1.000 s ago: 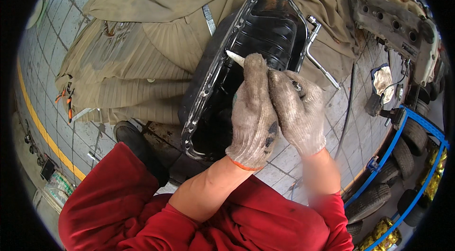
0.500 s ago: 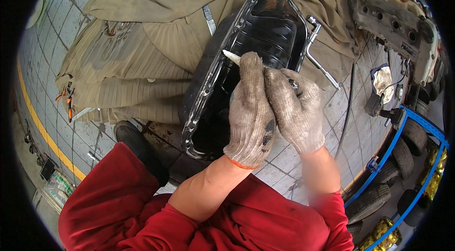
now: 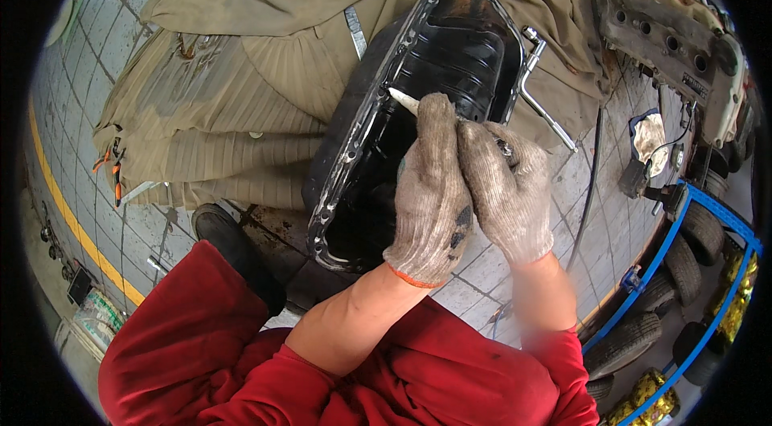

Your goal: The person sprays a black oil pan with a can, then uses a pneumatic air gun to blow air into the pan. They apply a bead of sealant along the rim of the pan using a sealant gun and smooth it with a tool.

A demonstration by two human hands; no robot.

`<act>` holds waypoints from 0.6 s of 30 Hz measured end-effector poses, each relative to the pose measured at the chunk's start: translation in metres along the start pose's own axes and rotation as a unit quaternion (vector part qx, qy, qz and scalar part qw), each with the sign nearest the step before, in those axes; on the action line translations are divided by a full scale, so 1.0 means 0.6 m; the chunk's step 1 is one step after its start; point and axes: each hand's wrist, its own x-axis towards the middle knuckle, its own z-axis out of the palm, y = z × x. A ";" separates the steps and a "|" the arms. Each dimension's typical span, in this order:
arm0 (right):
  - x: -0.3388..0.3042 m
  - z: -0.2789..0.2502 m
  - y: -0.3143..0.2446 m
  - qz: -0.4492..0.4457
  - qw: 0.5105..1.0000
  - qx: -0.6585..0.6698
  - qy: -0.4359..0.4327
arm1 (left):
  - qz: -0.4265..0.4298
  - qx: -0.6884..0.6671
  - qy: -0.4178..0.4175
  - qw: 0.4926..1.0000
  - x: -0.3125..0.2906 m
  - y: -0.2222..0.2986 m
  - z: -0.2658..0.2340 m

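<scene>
A black oil pan (image 3: 336, 154) lies open side up in front of me, its bolt-holed flange running round the rim. My left hand (image 3: 434, 185), in a soiled knit glove, is closed round what looks like a sealant tube. Only its white tapered nozzle (image 3: 404, 100) shows, pointing left with its tip by the pan's left flange. The tube's body is hidden in the gloves. My right hand (image 3: 511, 193), gloved too, presses against the left with curled fingers, over the pan's right side. Both hands appear closed on the same tube.
Khaki cloth (image 3: 233, 104) is spread under and left of the pan. A ratchet wrench (image 3: 531, 76) lies along its right side. Orange-handled pliers (image 3: 118, 185) lie left. An engine cover (image 3: 659, 36) sits far right, above a blue rack (image 3: 700, 197) with tyres (image 3: 631, 345).
Both hands and the nozzle have shifted slightly to the right, staying closed. The oil pan has not visibly moved.
</scene>
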 end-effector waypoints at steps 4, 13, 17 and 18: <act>0.001 -0.004 -0.014 0.028 0.999 -0.021 -0.021 | -0.080 -0.139 0.039 0.986 0.009 -0.007 0.009; -0.008 0.001 -0.007 0.011 1.000 -0.009 -0.008 | -0.084 -0.102 0.046 0.990 -0.002 0.025 0.009; -0.008 0.005 -0.008 0.076 0.997 0.029 -0.013 | -0.076 -0.090 0.041 0.992 -0.001 0.022 0.005; -0.009 0.005 -0.008 0.043 0.999 0.017 -0.006 | -0.076 -0.088 0.040 0.992 -0.002 0.022 0.004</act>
